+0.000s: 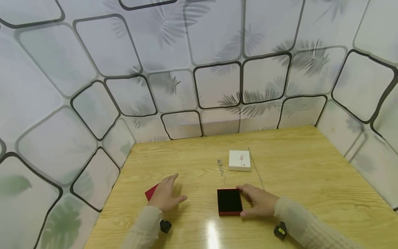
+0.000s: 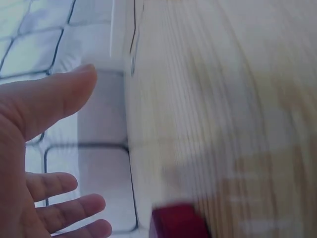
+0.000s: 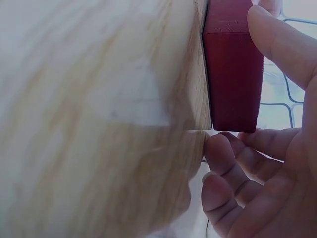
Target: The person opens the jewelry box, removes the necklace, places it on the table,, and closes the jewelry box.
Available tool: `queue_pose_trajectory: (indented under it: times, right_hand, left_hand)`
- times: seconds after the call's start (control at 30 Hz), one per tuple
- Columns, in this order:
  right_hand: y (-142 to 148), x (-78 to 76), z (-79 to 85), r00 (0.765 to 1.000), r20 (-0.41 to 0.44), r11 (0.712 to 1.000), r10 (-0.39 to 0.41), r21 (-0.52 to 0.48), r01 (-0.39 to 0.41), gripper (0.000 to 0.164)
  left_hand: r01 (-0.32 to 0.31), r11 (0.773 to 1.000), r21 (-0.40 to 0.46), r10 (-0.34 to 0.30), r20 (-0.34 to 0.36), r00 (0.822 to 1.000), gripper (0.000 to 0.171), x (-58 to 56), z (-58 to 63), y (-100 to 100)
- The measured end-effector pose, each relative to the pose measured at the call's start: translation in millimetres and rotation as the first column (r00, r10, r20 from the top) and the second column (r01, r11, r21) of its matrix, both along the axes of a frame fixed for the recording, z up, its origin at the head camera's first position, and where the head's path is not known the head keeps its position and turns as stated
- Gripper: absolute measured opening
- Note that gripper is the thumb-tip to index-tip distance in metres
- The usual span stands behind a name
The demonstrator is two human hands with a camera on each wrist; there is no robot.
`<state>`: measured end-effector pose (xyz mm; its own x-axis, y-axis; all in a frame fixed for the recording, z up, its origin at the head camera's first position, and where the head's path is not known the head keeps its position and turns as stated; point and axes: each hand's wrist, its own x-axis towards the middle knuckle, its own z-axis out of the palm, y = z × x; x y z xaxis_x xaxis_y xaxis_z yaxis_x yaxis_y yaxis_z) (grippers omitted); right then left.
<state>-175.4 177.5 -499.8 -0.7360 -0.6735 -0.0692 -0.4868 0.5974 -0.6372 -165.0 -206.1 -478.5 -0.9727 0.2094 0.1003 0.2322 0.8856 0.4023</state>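
Note:
A small red box (image 1: pixel 230 213) with a black lining lies on the wooden table, its open side up. My right hand (image 1: pixel 261 201) holds it at the right side, thumb at the near corner and index finger at the far one. In the right wrist view the thumb touches the box's red wall (image 3: pixel 233 79), and the other fingers curl by its end. Over on the left, my left hand (image 1: pixel 165 195) is spread with nothing in it. Partly hidden behind that hand is a flat red piece (image 1: pixel 151 192); a red corner (image 2: pixel 181 223) shows in the left wrist view.
Beyond the red box sits a white box (image 1: pixel 239 160) with a pink print. A silvery chain (image 1: pixel 220 166) lies bunched to its left, and a thin chain (image 1: pixel 261 179) stretches along its right. Patterned cloth (image 1: pixel 217 86) hangs behind the wooden table (image 1: pixel 311 193) and at its sides.

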Motion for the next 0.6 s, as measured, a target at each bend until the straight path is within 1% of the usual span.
queue_pose_trajectory:
  times: [0.13, 0.27, 0.43, 0.6]
  right_hand:
    - [-0.8, 0.1, 0.1, 1.000, -0.011, 1.000, 0.006, 0.006, -0.006, 0.097]
    - [-3.0, -0.3, -0.4, 1.000, -0.017, 1.000, 0.017, 0.006, -0.017, 0.098]
    - [-2.7, 0.2, -1.4, 1.000, -0.020, 1.000, 0.018, 0.023, -0.018, 0.100]
    - [-1.7, 0.2, -0.5, 1.000, -0.010, 1.000, 0.015, 0.028, -0.015, 0.099]
  left_hand:
    - [-0.086, 0.996, -0.037, 0.086, 0.006, 0.996, 0.099, -1.0, -3.5, -21.8]
    - [-0.163, 0.983, -0.080, 0.166, 0.035, 0.985, 0.109, -0.2, -8.5, -41.9]
    - [-0.189, 0.974, -0.126, 0.199, 0.067, 0.978, 0.123, 2.3, -13.1, -62.4]
    - [-0.202, 0.967, -0.157, 0.218, 0.099, 0.971, 0.130, 5.0, -15.9, -76.3]
